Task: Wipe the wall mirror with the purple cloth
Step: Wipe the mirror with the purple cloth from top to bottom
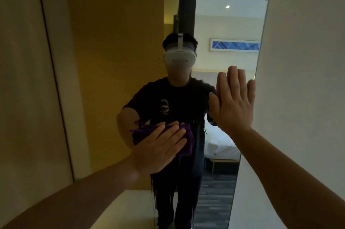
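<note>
The tall wall mirror (pixel 119 42) fills the middle of the head view and reflects me and a hotel room. My left hand (pixel 158 146) lies flat against the glass, pressing the purple cloth (pixel 186 139) onto it at about waist height; the cloth bunches out beyond my fingers. My right hand (pixel 233 101) rests flat on the mirror near its right edge, higher up, fingers straight and close together, with nothing in it.
A pale wall (pixel 302 79) borders the mirror on the right and a beige panel (pixel 24 79) on the left. In the reflection a bed (pixel 220 144), a framed picture (pixel 234 45) and dark carpet appear behind me.
</note>
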{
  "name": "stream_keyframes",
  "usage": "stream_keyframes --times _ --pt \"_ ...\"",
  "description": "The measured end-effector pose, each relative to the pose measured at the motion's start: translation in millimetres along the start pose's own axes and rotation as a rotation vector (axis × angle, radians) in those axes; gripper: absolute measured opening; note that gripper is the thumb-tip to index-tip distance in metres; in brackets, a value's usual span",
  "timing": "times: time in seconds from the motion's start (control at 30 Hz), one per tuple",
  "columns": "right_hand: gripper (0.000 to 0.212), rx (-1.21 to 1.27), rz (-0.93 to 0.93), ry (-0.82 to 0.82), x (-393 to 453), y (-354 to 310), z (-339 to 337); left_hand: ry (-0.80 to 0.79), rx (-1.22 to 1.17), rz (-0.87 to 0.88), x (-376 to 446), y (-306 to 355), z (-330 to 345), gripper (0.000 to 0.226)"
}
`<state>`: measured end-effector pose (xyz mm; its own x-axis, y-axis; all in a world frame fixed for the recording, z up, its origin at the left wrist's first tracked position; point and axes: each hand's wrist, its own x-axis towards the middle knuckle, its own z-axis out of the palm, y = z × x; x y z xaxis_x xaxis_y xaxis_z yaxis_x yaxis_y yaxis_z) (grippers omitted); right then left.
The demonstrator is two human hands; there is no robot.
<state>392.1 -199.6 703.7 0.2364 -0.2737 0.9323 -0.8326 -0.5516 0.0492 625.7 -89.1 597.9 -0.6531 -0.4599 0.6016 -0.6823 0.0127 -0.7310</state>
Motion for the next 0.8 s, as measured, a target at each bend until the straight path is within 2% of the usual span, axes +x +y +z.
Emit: stream_keyframes --times 0.2,0.3,0.37,0.53,0.67,0.8 --pt "0.056 0.047 -0.007 -0.086 -0.8 1.9 -20.0 -0.008 -0.082 0.083 -15.2 5.9 3.4 0.044" --pt "0.055 0.142 0.008 -0.116 -12.9 11.8 -39.9 0.03 -0.199 0.057 -6.1 -0.8 -7.0 0.04" --pt "0.055 0.12 0.023 -0.121 -24.2 23.7 -47.4 0.083 -0.271 0.029 8.7 -8.3 -16.0 0.042" --pt "0.059 0.048 0.099 -0.125 -29.4 57.1 -52.1 0.222 -0.277 -0.058 86.9 -57.3 -39.0 0.045" --pt "0.058 0.049 0.066 -0.107 -23.2 72.7 -47.5 0.286 -0.168 -0.176 171.9 -108.9 -62.8 0.051" --pt "0.057 0.047 0.055 -0.064 -14.8 98.9 -41.9 0.214 -0.05 -0.198 235.1 -126.0 -75.8 0.05"
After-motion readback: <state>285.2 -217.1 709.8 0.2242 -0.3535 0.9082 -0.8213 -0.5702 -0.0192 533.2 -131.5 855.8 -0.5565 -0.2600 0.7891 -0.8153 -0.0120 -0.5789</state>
